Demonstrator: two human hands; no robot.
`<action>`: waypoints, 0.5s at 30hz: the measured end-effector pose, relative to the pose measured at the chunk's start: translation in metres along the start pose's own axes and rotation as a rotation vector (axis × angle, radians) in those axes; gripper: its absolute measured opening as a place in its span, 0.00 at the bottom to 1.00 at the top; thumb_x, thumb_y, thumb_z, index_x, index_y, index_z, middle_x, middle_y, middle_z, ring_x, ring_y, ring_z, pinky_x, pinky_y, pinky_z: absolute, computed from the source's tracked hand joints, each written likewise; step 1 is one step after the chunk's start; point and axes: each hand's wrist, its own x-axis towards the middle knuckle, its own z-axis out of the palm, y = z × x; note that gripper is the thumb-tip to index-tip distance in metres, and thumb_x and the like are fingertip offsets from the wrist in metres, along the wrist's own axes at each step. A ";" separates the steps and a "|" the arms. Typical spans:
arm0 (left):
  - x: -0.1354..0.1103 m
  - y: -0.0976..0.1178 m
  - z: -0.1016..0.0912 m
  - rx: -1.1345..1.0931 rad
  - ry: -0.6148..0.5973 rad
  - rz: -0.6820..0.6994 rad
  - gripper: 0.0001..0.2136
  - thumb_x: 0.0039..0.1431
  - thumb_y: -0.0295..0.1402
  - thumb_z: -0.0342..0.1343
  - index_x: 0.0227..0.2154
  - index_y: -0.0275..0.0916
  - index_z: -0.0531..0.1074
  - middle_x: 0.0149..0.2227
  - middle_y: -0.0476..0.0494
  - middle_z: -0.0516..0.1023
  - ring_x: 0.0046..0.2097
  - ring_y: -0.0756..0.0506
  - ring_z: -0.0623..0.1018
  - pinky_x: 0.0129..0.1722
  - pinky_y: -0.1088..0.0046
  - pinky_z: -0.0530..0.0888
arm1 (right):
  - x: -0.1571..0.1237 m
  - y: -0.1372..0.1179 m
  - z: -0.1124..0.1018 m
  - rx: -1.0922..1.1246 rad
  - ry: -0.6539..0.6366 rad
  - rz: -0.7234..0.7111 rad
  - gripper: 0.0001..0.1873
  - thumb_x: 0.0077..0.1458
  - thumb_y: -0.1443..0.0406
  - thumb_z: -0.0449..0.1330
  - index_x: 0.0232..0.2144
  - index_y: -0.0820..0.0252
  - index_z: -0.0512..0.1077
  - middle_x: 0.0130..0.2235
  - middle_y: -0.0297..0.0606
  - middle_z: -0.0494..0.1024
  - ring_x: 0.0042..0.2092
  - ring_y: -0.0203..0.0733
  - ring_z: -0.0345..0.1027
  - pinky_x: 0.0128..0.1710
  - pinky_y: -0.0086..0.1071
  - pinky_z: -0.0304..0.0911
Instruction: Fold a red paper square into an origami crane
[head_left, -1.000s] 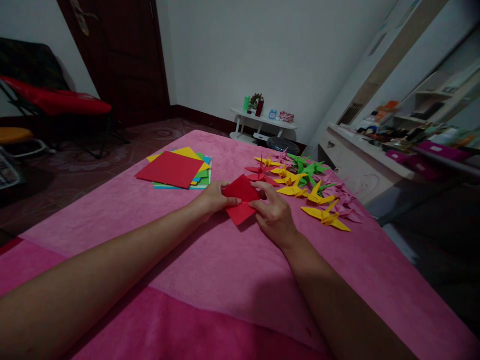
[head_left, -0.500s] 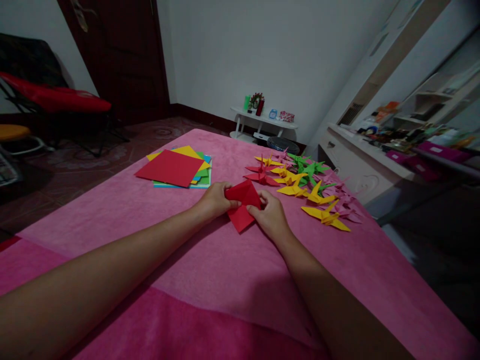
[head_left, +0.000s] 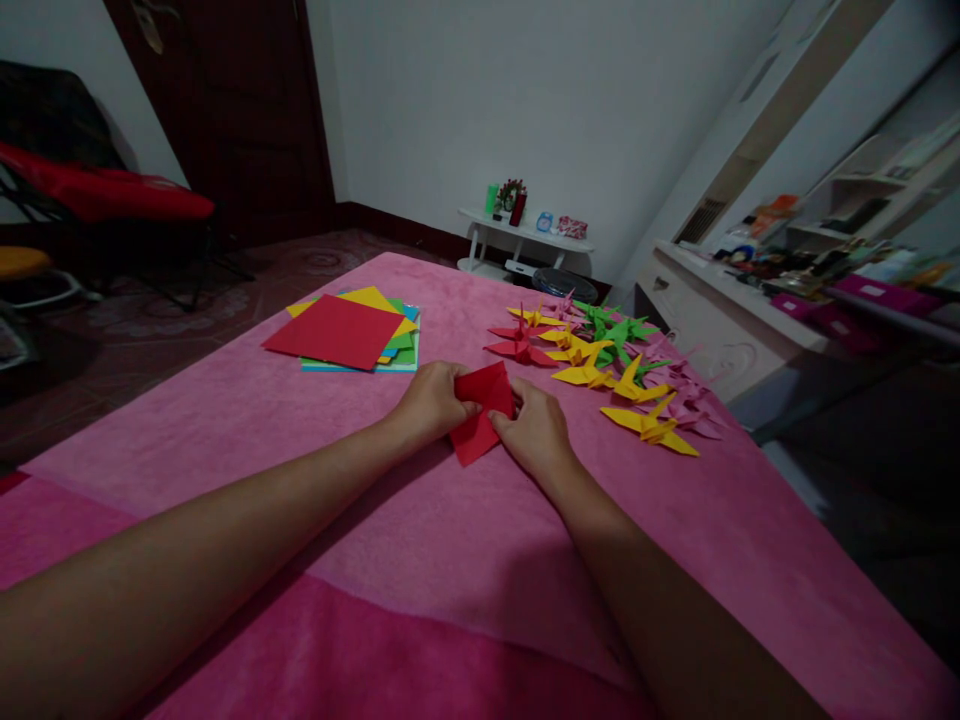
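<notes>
A partly folded sheet of red origami paper (head_left: 475,436) is held between both hands, just above the pink cloth. My left hand (head_left: 433,402) pinches its left edge, thumb on the near face. On the opposite edge my right hand (head_left: 535,425) is closed, its thumb against the paper and its fingers behind it. The upper part of the sheet stands raised, and its lower corner points toward me. Folded yellow paper cranes (head_left: 651,428) lie to the right of my right hand, and red paper cranes (head_left: 521,348) sit just beyond the hands.
A stack of coloured square paper (head_left: 334,330), red on top, lies to the left on the pink cloth (head_left: 360,540). Green paper cranes (head_left: 616,335) and pink ones (head_left: 690,405) crowd the far right. Beyond the table stand a small white shelf (head_left: 517,232) and a red chair (head_left: 112,190).
The red paper has turned and its sides have come closer together, so it looks narrower. My right hand has shifted slightly left with it, and the camera view has moved a little.
</notes>
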 end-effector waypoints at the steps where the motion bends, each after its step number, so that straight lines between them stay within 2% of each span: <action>1: -0.001 0.001 0.000 0.030 0.007 0.022 0.03 0.41 0.27 0.58 0.23 0.35 0.74 0.19 0.51 0.71 0.23 0.50 0.68 0.21 0.76 0.57 | 0.000 -0.003 -0.001 -0.071 0.003 0.018 0.11 0.46 0.68 0.59 0.36 0.55 0.71 0.31 0.37 0.78 0.32 0.44 0.71 0.31 0.33 0.63; 4: -0.002 0.002 0.001 0.085 0.023 0.073 0.02 0.41 0.26 0.56 0.22 0.35 0.73 0.18 0.52 0.69 0.22 0.50 0.67 0.21 0.76 0.56 | -0.001 -0.013 -0.002 -0.250 0.007 0.085 0.11 0.45 0.67 0.59 0.35 0.55 0.70 0.29 0.39 0.77 0.32 0.48 0.71 0.31 0.36 0.61; 8: -0.002 0.001 0.002 0.095 0.019 0.092 0.01 0.41 0.26 0.56 0.21 0.36 0.71 0.18 0.52 0.67 0.22 0.51 0.65 0.22 0.76 0.56 | -0.001 -0.016 -0.001 -0.295 0.025 0.111 0.13 0.45 0.66 0.60 0.37 0.55 0.69 0.29 0.41 0.77 0.32 0.49 0.71 0.30 0.37 0.61; 12: 0.001 -0.002 0.000 0.050 0.006 0.083 0.02 0.41 0.27 0.58 0.21 0.36 0.71 0.19 0.52 0.69 0.23 0.51 0.66 0.22 0.77 0.56 | 0.000 -0.006 0.002 -0.086 0.055 0.071 0.13 0.44 0.65 0.62 0.36 0.54 0.69 0.30 0.36 0.77 0.32 0.44 0.71 0.31 0.34 0.62; 15: 0.003 -0.004 -0.002 -0.029 -0.027 0.054 0.03 0.40 0.27 0.59 0.21 0.36 0.70 0.19 0.53 0.68 0.23 0.52 0.65 0.21 0.78 0.57 | 0.001 0.001 0.003 0.097 0.030 0.059 0.13 0.44 0.65 0.63 0.37 0.53 0.70 0.32 0.34 0.78 0.33 0.41 0.72 0.32 0.32 0.64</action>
